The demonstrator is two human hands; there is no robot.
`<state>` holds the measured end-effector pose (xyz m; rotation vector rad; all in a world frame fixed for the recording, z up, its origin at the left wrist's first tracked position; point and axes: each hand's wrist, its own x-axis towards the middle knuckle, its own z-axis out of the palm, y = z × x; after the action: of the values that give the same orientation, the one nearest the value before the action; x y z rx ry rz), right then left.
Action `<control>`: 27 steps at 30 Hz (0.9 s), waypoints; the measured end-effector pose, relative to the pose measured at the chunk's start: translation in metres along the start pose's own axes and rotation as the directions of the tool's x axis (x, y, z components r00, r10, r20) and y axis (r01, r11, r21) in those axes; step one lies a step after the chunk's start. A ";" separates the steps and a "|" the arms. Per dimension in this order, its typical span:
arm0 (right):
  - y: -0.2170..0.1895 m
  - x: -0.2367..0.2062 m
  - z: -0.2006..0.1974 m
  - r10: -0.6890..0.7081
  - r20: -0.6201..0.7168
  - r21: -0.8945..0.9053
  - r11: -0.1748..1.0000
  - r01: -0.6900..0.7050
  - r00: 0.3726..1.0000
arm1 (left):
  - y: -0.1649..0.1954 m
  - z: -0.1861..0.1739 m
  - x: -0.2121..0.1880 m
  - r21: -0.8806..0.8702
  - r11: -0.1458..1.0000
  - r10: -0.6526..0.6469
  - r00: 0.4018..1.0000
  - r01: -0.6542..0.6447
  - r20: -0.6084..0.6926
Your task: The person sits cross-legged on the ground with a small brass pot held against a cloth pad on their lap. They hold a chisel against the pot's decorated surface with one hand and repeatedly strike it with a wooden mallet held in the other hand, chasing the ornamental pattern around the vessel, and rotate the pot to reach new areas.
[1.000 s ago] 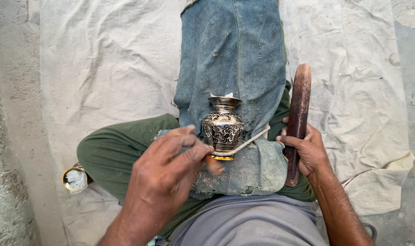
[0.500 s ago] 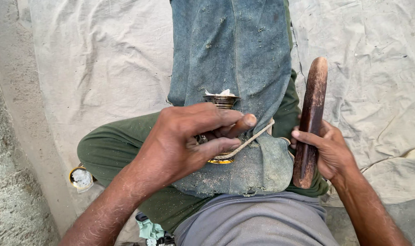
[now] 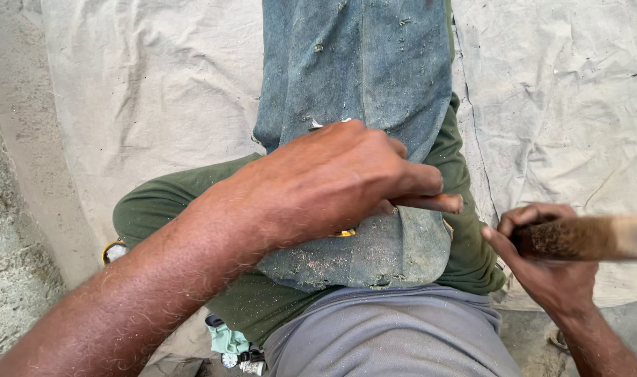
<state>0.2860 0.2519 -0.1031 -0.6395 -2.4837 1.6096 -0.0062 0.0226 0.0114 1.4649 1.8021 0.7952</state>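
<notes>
Two hands, one view: everything below is from the head camera, looking straight down at the lap.
Left hand (image 3: 332,181): curled shut over a small piece (image 3: 343,232) and pressing it down on the thigh, so it looks pinned to stop it rolling or slipping.
Piece: almost all hidden under the palm. Only a yellowish edge pokes out below the hand and a pale sliver above the knuckles. It sits mid-lap, on the denim.
Denim (image 3: 360,70): dusty blue cloth laid along the leg and folded over the knee. My guess is it's padding and a grippy work surface, and it catches the grit sprinkled all over it.
Right hand (image 3: 542,276): fist closed round the end of a dark wooden stick (image 3: 584,237), held level off to the right, well apart from the piece.
Trousers (image 3: 165,209): green, legs crossed, which makes the lap a bench.
Sheet (image 3: 158,84): pale, creased cloth spread on the ground under everything.
Tin (image 3: 112,251): small and round, tucked beside the left knee within easy reach. Can't tell what's in it, it's half hidden.
Bits by the hip (image 3: 235,349): a teal scrap and some small metal things, too small to make out.
</notes>
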 end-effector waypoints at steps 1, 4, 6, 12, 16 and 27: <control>0.006 0.002 0.001 -0.049 -0.010 0.049 0.998 0.049 0.999 | 0.002 0.002 0.000 0.036 0.998 0.045 0.999 -0.044 -0.031; 0.019 0.007 0.008 -0.015 -0.118 -0.367 0.930 -0.029 0.993 | 0.000 0.004 0.003 0.118 0.986 0.124 0.992 -0.120 -0.023; 0.020 0.008 0.015 0.018 -0.145 -0.373 0.925 -0.072 0.989 | -0.001 0.005 0.004 0.131 0.983 0.129 0.992 -0.129 0.004; -0.007 0.007 0.035 -0.066 -0.312 -0.118 0.993 0.031 0.948 | -0.003 0.002 0.005 0.092 0.989 0.114 0.993 -0.115 0.023; -0.023 0.009 0.041 -0.095 -0.194 -0.406 0.914 0.009 0.976 | -0.001 0.000 0.007 0.099 0.982 0.161 0.987 -0.163 0.031; 0.033 -0.022 0.027 -0.119 -0.403 0.188 0.959 0.210 0.907 | 0.015 -0.026 -0.006 -0.093 0.973 0.186 0.959 -0.209 -0.213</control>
<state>0.3073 0.2319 -0.1411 -0.6242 -1.9782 1.5015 -0.0176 0.0187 0.0392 1.5513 1.7399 1.1679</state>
